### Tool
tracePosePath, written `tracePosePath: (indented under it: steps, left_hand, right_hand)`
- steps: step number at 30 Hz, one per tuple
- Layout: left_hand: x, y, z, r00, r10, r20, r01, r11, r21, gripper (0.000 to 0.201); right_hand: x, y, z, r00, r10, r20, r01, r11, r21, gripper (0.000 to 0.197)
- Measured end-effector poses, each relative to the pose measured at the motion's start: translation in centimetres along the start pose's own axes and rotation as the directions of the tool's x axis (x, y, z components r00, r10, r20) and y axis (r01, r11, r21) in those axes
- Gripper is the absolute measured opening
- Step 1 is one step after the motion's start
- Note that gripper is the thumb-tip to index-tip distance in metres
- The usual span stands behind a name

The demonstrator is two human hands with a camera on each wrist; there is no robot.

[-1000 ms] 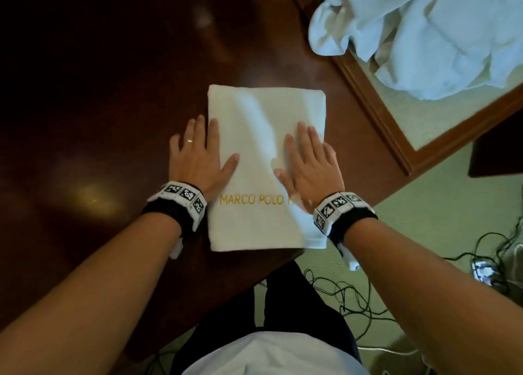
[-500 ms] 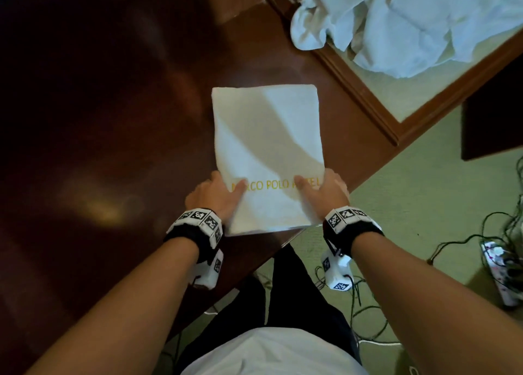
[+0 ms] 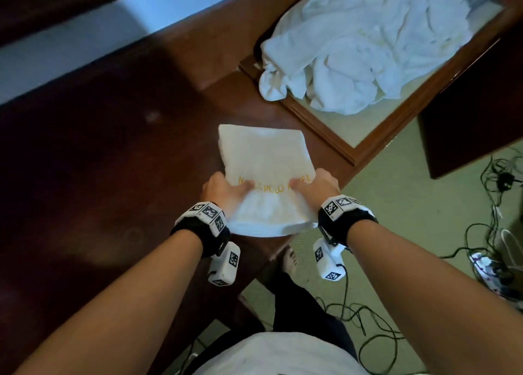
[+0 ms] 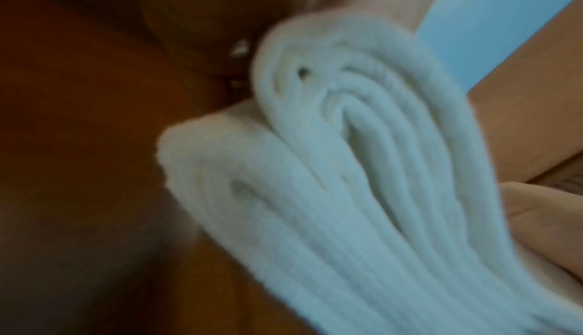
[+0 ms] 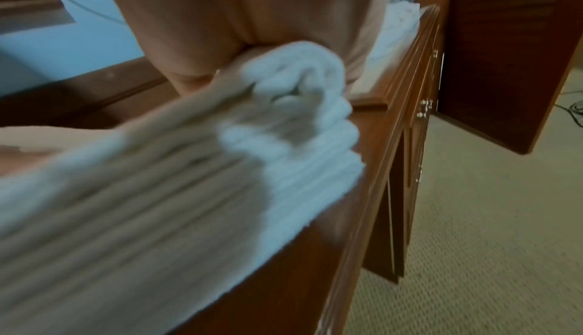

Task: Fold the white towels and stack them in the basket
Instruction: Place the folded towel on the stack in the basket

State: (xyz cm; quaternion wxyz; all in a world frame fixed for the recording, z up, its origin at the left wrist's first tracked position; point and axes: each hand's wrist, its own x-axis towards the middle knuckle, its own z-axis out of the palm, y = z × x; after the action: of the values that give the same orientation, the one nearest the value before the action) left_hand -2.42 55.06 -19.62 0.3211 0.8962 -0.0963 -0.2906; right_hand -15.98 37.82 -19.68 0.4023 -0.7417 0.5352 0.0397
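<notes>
The right hand [image 5: 252, 24] filled the top of the right wrist view, its fingers [image 5: 186, 66] curled down onto the folded white towel [image 5: 176, 178] and gripping its edge. The towel's stacked layers ran blurred across the lower left, bunched into a rounded corner under the hand. It lay on a dark wooden table [image 5: 315, 253], whose edge dropped to a pale green carpet [image 5: 489, 228]. Behind stood a louvred wooden door [image 5: 511, 48], and crumpled white cloth [image 5: 400, 21] showed past the hand
</notes>
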Motion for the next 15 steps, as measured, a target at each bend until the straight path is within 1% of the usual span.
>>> tracePosePath:
  steps: [4,6,8,12,15]
  left_hand:
    - [-0.3,6.2,-1.0,0.984,0.177,0.004,-0.176,0.984,-0.040,0.044]
    - [-0.4,9.6,-0.8,0.962,0.272,0.004,-0.271,0.961,-0.052,0.042]
    - [-0.5,13.4,-0.1,0.933,0.359,0.010,-0.357,0.932,-0.061,0.045]
    - [-0.1,20.9,3.0,0.883,0.469,0.006,-0.466,0.879,-0.106,0.059]
    - [0.7,27.3,6.6,0.836,0.547,0.027,-0.541,0.832,-0.124,0.052]
  right_hand:
    - [0.3,-1.1,-5.6,0.999,-0.023,-0.044,0.027,0.996,0.082,0.054]
    - [0.7,-1.3,-8.8,0.996,-0.040,-0.074,0.047,0.994,0.097,0.054]
    - [1.3,-1.3,-12.1,0.991,-0.053,-0.124,0.070,0.988,0.138,0.050]
    - [2.9,-0.4,-18.9,0.970,-0.081,-0.231,0.128,0.972,0.197,0.034]
    - [5.5,1.1,-25.0,0.946,-0.096,-0.311,0.160,0.969,0.188,0.038]
